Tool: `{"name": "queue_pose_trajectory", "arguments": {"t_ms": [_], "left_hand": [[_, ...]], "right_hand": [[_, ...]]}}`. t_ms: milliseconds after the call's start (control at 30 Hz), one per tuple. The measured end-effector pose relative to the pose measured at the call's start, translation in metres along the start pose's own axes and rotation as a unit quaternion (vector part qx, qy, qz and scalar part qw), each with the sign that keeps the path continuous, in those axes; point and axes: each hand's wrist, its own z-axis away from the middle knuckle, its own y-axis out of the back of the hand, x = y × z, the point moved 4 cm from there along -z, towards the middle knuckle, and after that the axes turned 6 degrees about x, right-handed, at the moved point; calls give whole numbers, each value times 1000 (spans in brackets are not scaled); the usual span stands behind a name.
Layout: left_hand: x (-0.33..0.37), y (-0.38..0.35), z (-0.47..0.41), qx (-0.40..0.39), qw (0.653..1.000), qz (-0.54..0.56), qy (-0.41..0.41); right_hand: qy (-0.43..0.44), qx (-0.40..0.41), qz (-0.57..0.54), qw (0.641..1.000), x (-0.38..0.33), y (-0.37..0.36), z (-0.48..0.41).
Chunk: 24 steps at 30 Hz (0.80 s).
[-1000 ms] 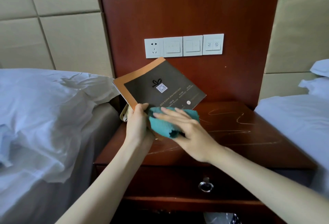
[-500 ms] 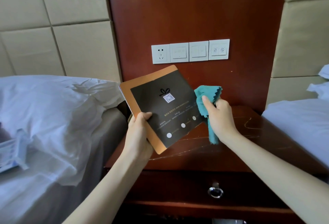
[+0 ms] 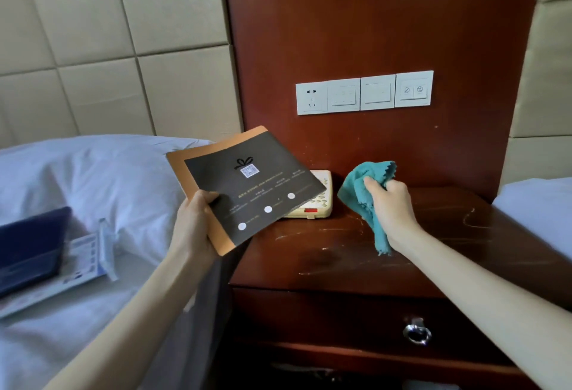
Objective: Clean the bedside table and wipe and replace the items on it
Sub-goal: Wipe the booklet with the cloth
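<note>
My left hand [image 3: 193,222] grips the lower left edge of a dark booklet [image 3: 250,185] with an orange border, held tilted in the air over the left edge of the bedside table [image 3: 387,253]. My right hand [image 3: 391,207] is closed on a teal cloth [image 3: 360,194] that hangs down just above the table's top. A cream telephone [image 3: 320,200] sits at the table's back left, partly hidden behind the booklet. The wooden top shows streaks and scratches.
A white-sheeted bed [image 3: 102,191] lies to the left with a dark blue folder [image 3: 31,247] and a leaflet [image 3: 80,259] on it. Another bed [image 3: 538,210] flanks the right. Wall switches [image 3: 363,93] sit above the table; a drawer ring pull [image 3: 417,332] is below.
The cloth has come off the booklet; my right hand carried it to the right and lower over the table. The booklet moved left, uncovering the telephone. The view swung left.
</note>
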Motion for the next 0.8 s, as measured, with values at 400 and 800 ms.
{"name": "queue_pose_trajectory", "arguments": {"t_ms": [400, 800], "left_hand": [[82, 113, -8, 101, 985, -128, -57], [169, 241, -16, 252, 935, -207, -138]], "right_hand": [[16, -64, -46, 997, -34, -89, 44], [13, -133, -64, 989, -51, -173, 96]]}}
